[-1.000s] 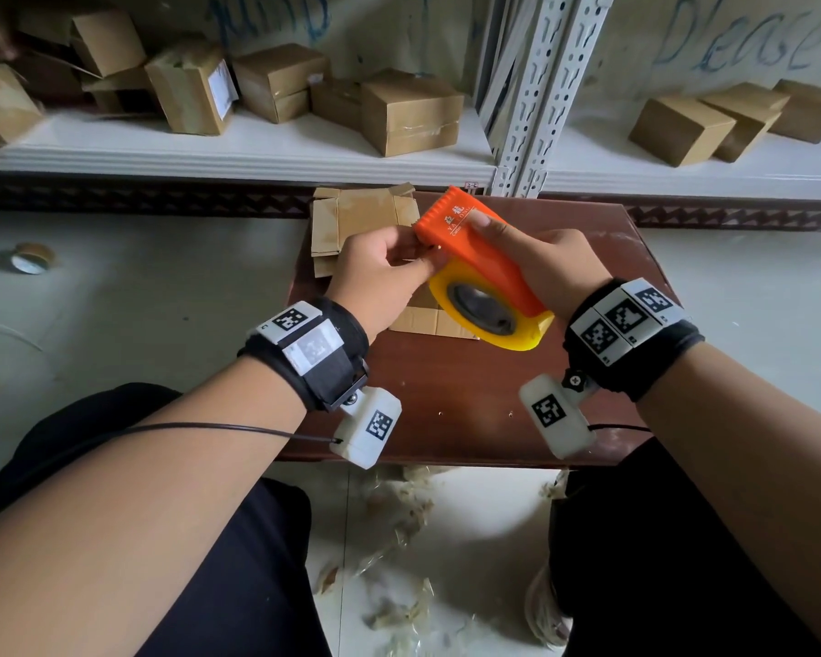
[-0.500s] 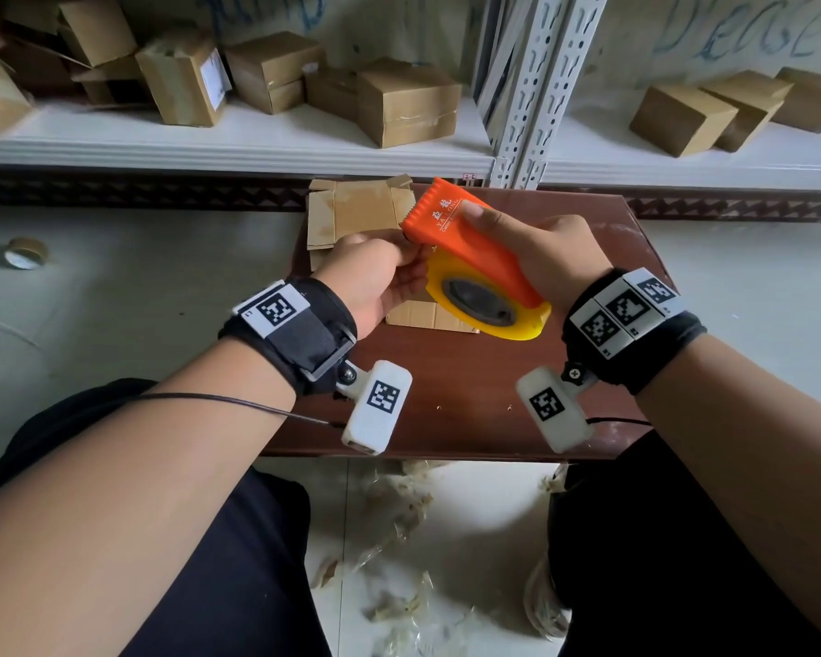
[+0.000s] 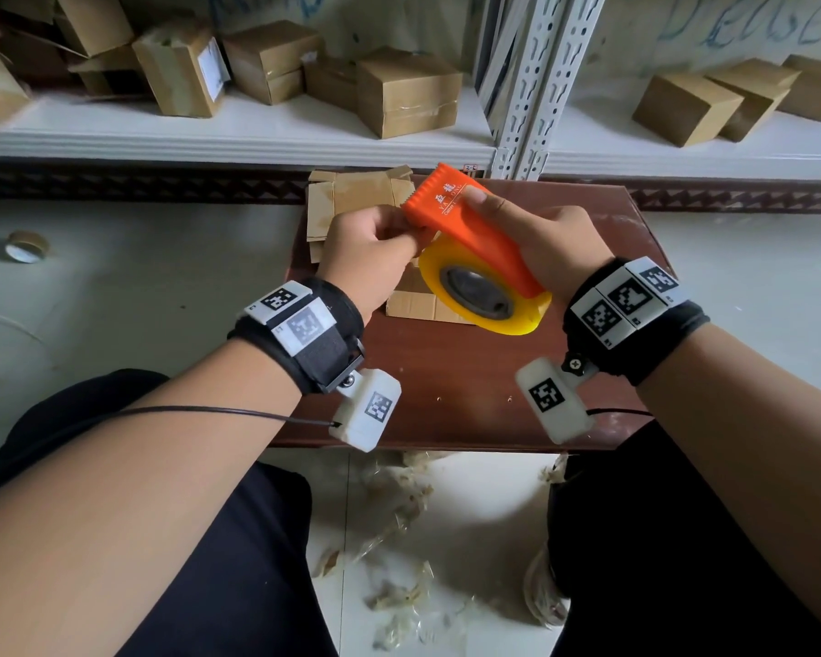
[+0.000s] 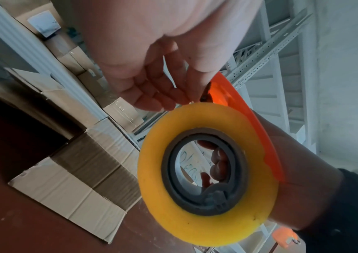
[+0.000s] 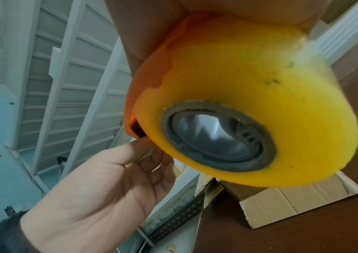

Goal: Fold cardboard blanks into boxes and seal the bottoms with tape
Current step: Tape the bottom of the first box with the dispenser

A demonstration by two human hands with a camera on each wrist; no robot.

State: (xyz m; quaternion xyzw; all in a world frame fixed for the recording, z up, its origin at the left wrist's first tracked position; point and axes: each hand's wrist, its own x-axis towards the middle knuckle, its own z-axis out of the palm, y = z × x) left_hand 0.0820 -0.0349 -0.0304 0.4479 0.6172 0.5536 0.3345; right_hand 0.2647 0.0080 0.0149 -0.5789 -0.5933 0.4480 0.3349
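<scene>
- The orange tape dispenser [image 3: 470, 230] with its yellow tape roll [image 3: 487, 296] is gripped by the right hand [image 3: 555, 244] above the brown table [image 3: 470, 395]
- The dispenser's front edge, at 10 o'clock from the roll, is pinched by the curled fingers of the left hand [image 3: 370, 258]
- Flat cardboard blanks [image 3: 347, 196] are seen at 12 o'clock on the table, beneath both hands

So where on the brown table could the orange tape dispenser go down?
Bare wood lies along the brown table's near edge and its right side. The far-left part is crowded with flat cardboard blanks, under both hands and the orange tape dispenser.
</scene>
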